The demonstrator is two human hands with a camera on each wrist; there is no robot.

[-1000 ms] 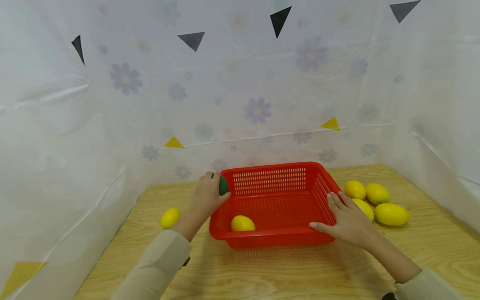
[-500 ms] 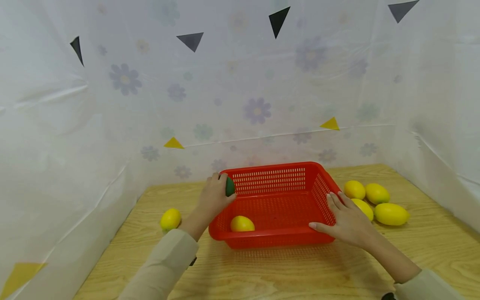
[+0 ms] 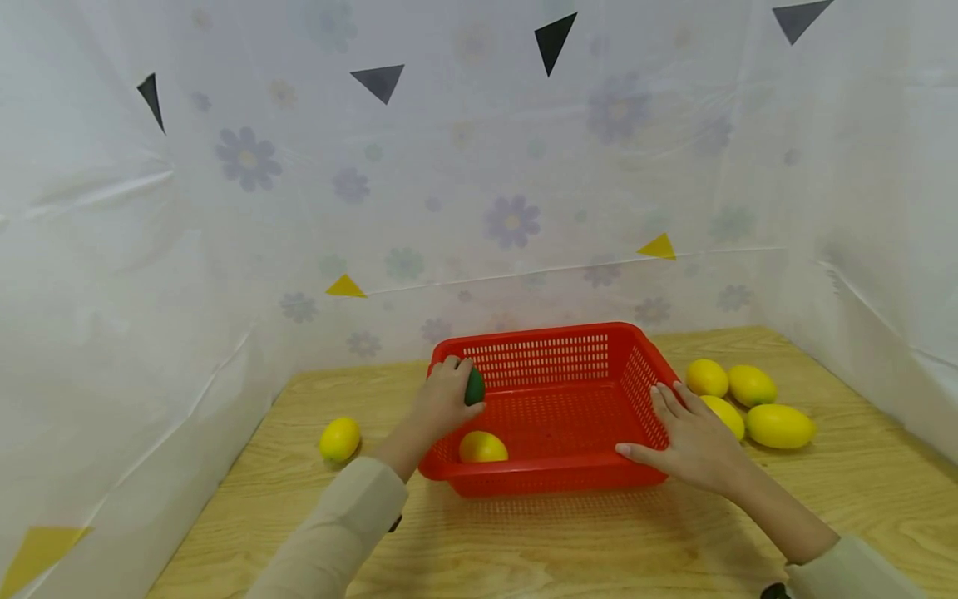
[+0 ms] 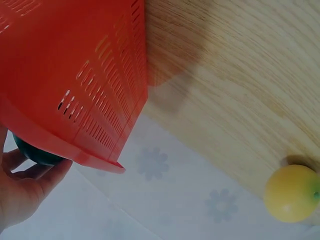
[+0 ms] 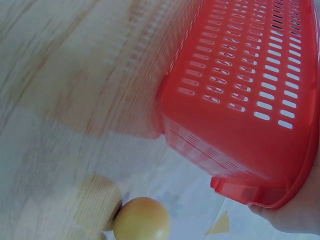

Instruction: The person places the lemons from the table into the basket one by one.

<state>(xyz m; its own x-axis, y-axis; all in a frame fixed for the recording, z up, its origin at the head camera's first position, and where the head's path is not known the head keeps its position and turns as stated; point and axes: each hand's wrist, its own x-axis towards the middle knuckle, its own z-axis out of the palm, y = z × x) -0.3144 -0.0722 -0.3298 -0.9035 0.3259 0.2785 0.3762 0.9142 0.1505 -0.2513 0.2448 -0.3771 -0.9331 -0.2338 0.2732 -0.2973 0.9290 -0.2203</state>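
In the head view my left hand point(image 3: 441, 403) holds a dark green rounded fruit point(image 3: 475, 387), mostly covered by the fingers, over the left end of a red plastic basket point(image 3: 550, 467). The left wrist view has the same fruit point(image 4: 37, 154) behind the basket rim point(image 4: 45, 137), with fingers curled round it. One lemon point(image 3: 482, 447) lies inside the basket at its near left corner. My right hand point(image 3: 696, 441) rests on the basket's right rim, thumb on the near edge and fingers extended along the side. In the right wrist view part of that hand point(image 5: 300, 212) shows beneath the rim.
Left of the basket, a single lemon point(image 3: 340, 439) sits on the wooden table point(image 3: 524, 549). Several more lemons point(image 3: 781, 426) are grouped to the right, just past my right hand. A white flowered sheet point(image 3: 479, 166) surrounds the table at the back and sides.
My left hand has carried the green fruit rightward and slightly down, from the basket's left rim to over its inside. The right hand and the basket have stayed in place.
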